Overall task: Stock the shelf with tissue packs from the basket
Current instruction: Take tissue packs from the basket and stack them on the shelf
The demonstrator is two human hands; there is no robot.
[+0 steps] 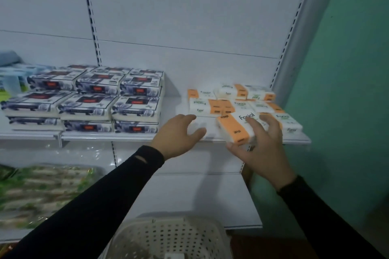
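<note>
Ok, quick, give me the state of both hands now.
Left hand: open, fingers relaxed over the shelf edge, holding nothing.
Right hand: grips an orange and white tissue pack.

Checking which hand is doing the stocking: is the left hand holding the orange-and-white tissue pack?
No, the right hand grips the orange-and-white tissue pack at the shelf edge, while the left hand holds nothing.

both arms reach forward in black sleeves. the left hand (pixel 179 135) hovers palm-down, fingers loosely spread and holding nothing — the right hand (pixel 260 145) has fingers and thumb curled, gripping from above.
</note>
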